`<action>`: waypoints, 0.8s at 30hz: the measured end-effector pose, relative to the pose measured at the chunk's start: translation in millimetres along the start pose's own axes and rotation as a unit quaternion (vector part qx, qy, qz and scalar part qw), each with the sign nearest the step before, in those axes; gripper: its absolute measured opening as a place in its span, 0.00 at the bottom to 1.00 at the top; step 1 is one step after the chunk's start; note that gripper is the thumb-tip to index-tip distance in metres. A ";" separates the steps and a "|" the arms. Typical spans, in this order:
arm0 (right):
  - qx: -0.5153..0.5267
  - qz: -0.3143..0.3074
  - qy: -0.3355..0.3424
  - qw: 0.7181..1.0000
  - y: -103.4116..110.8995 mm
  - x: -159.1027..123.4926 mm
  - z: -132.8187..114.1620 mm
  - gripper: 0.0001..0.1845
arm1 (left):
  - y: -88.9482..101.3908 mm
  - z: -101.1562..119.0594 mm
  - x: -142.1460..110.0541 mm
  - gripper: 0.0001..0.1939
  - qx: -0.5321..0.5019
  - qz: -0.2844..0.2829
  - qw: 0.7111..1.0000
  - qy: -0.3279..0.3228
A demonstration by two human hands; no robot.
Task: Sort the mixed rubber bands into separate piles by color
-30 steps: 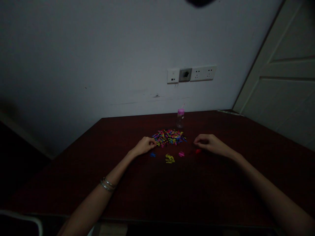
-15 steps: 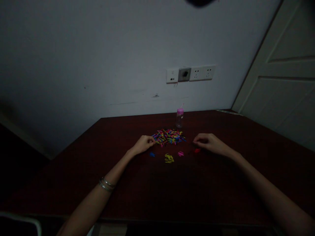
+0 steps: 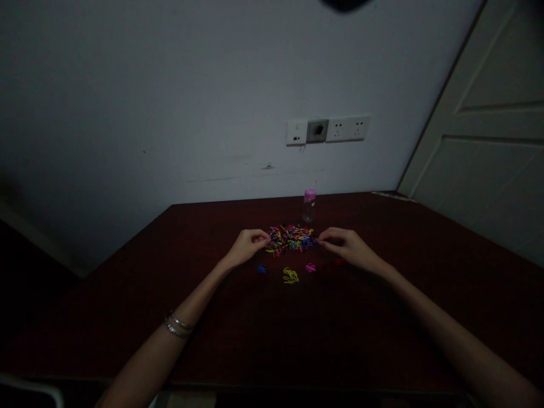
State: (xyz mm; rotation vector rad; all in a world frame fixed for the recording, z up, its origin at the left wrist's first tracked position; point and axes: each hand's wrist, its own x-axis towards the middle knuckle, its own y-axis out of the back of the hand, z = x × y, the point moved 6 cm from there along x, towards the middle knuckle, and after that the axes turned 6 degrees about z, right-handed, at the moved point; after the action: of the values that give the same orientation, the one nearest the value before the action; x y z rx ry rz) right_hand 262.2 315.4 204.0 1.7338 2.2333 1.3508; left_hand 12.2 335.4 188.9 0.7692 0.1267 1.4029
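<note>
A heap of small multicoloured rubber bands (image 3: pixel 291 239) lies on the dark red table (image 3: pixel 297 334). At its left edge my left hand (image 3: pixel 250 245) has thumb and fingertips pinched together; whatever is between them is too small to see. My right hand (image 3: pixel 346 245) reaches the heap's right edge, also in a pinch, its contents unclear. Nearer to me sit sorted groups: blue bands (image 3: pixel 261 268), yellow bands (image 3: pixel 290 276) and pink bands (image 3: pixel 310 267). Some red bands (image 3: pixel 339 262) show just below my right hand, partly in its shade.
Behind the heap stands a clear bottle with a pink lid (image 3: pixel 309 205). The wall behind carries a row of sockets and switches (image 3: pixel 327 131). A pale door (image 3: pixel 488 136) rises along the right side. The light is dim.
My right hand has moved left from above the red bands to the heap's right edge. My left hand remains at the left edge, still pinched.
</note>
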 end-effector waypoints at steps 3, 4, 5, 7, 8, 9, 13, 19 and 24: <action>0.013 0.007 0.023 1.000 -11.9 8.2 -22.9 0.11 | -6.6 11.5 -5.0 0.12 -0.009 -0.016 1.000 -0.002; 0.015 0.008 0.030 0.999 -15.9 10.4 -29.8 0.10 | -9.1 16.5 -7.0 0.12 -0.010 -0.020 1.000 -0.005; 0.017 0.009 0.035 0.999 -19.7 12.1 -35.3 0.10 | -11.5 21.9 -9.1 0.12 -0.010 -0.024 1.000 -0.010; 0.023 0.014 0.041 0.999 -25.9 14.0 -42.8 0.09 | -16.5 33.2 -13.1 0.11 -0.003 -0.030 0.999 -0.028; 0.028 0.014 0.044 0.999 -28.6 14.0 -44.7 0.09 | -19.0 38.7 -15.0 0.11 0.002 -0.033 0.999 -0.038; 0.034 0.011 0.046 0.998 -31.0 13.5 -45.7 0.09 | -21.6 43.7 -16.8 0.10 0.006 -0.037 0.998 -0.048; 0.057 -0.013 0.050 0.997 -38.5 8.3 -45.9 0.08 | -30.0 57.2 -23.1 0.08 0.015 -0.040 0.996 -0.072; 0.053 -0.031 0.055 0.997 -39.7 4.9 -46.8 0.08 | -34.4 58.7 -26.6 0.08 0.014 -0.017 0.998 -0.062; 0.026 -0.038 0.050 0.998 -17.2 1.7 -24.9 0.09 | -25.1 38.5 -19.0 0.12 -0.027 0.008 1.000 -0.003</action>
State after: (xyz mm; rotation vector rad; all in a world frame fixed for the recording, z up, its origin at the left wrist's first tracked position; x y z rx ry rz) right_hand 236.0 301.3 209.8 1.6126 2.3795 1.4061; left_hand 49.0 303.1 197.5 0.7308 0.0765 1.4141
